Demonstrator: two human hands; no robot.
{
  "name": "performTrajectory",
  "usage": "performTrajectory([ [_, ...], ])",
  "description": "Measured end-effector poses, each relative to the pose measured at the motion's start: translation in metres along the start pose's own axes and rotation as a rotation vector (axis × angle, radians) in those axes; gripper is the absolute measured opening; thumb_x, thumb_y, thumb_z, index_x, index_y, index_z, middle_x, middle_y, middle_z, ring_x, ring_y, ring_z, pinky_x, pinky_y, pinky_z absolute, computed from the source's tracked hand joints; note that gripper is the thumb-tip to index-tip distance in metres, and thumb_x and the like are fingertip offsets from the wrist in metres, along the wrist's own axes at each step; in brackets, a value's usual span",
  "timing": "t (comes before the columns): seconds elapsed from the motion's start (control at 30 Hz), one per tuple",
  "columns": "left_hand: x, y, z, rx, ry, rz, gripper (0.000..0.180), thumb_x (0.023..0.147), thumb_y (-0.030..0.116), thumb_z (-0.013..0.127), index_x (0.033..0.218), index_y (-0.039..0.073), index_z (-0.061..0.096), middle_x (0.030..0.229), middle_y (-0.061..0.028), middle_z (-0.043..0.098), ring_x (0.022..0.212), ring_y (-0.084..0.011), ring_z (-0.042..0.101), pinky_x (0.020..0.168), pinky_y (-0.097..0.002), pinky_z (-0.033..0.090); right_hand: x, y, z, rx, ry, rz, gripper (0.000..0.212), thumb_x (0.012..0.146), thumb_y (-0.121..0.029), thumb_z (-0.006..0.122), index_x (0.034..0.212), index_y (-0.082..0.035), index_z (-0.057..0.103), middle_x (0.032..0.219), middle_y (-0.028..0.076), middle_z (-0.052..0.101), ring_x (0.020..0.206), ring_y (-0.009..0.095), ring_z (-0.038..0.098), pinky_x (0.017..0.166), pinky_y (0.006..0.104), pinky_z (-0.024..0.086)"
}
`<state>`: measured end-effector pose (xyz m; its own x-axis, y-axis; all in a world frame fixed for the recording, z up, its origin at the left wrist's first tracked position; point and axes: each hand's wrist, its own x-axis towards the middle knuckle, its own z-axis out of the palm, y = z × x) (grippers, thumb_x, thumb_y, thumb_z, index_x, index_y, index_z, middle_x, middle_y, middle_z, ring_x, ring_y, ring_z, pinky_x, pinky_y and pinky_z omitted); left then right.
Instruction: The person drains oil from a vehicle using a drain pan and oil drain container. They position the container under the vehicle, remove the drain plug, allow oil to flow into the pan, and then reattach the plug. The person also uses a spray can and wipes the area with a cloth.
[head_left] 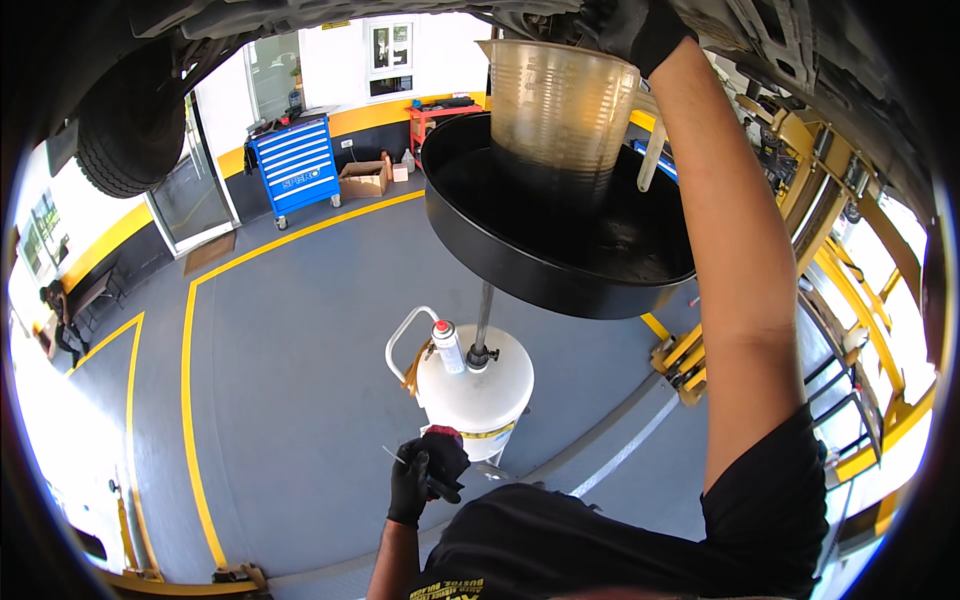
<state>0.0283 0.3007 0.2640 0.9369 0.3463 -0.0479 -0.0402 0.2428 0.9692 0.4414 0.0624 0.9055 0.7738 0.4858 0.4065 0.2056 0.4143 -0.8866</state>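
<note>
- In the head view, the right hand (645,38), in a black glove, is raised at the top, close to the vehicle underside (735,40); its fingers are lost in the dark parts there, so I cannot tell whether they are spread or pinching something.
- Just below it is a cloudy, see-through measuring jug (562,100) with a pale handle (651,158) on its right side. I cannot tell whether the hand touches its rim.
- The jug is upright inside a wide, round black pan (560,278), with its base hard to make out.
- The left hand (408,483), also gloved in black, is low and near the person's body, its fingers curled around a black and red bundle (447,460); a thin pale rod (393,454) sticks out to the left.
- Under the pan, a metal post (484,312) runs down to a round white tank (510,383). A spray can (449,350) with a red top stands on the tank, left of the post.
- At the far left are a blue tool chest (297,165) and, just right of it, a cardboard box (362,181).
- A tyre (130,130) hangs at the upper left.
- Yellow lines (187,380) cross the grey floor (310,400).
</note>
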Motion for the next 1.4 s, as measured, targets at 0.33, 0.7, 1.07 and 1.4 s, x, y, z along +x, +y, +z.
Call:
performTrajectory([
  [0.33, 0.002, 0.011, 0.002, -0.108, -0.014, -0.012, 0.025, 0.104, 0.012, 0.057, 0.126, 0.002, 0.06, 0.108, -0.0039, 0.066, 0.096, -0.0128, 0.062, 0.086, -0.031, 0.053, -0.018, 0.001, 0.029, 0.15, -0.347, -0.07, 0.035, 0.107, -0.035, 0.048, 0.122, -0.012, 0.069, 0.114, 0.009, 0.075, 0.101, 0.027, 0.069, 0.089, 0.049, 0.057],
  [0.7, -0.002, 0.007, -0.001, -0.014, 0.022, 0.024, 0.024, 0.104, 0.014, 0.057, 0.124, 0.001, 0.061, 0.102, -0.0035, 0.066, 0.092, -0.0116, 0.061, 0.083, -0.0299, 0.053, -0.015, 0.002, 0.004, -0.161, 0.07, -0.129, 0.016, 0.101, -0.023, 0.058, 0.103, -0.011, 0.068, 0.082, 0.008, 0.065, 0.071, 0.025, 0.063, 0.061, 0.0412, 0.055],
  [1.07, -0.008, -0.003, -0.017, -0.032, 0.047, -0.061, 0.025, 0.101, 0.007, 0.055, 0.125, 0.001, 0.061, 0.108, -0.0054, 0.067, 0.094, -0.0134, 0.063, 0.082, -0.0308, 0.054, -0.118, 0.004, -0.023, -1.556, 0.005, -0.838, 0.028, 0.102, -0.003, 0.059, 0.129, -0.004, 0.062, 0.121, 0.013, 0.071, 0.112, 0.024, 0.069, 0.1, 0.035, 0.053],
  [1.4, -0.016, 0.004, -0.02, -0.059, 0.053, -0.14, 0.025, 0.103, 0.01, 0.056, 0.125, 0.002, 0.061, 0.106, -0.0054, 0.068, 0.092, -0.0137, 0.064, 0.083, -0.0322, 0.055, -0.188, 0.047, -0.104, -1.48, 0.271, -0.613, 0.03, 0.1, -0.011, 0.065, 0.129, -0.006, 0.062, 0.124, 0.012, 0.064, 0.11, 0.025, 0.068, 0.093, 0.0368, 0.055],
])
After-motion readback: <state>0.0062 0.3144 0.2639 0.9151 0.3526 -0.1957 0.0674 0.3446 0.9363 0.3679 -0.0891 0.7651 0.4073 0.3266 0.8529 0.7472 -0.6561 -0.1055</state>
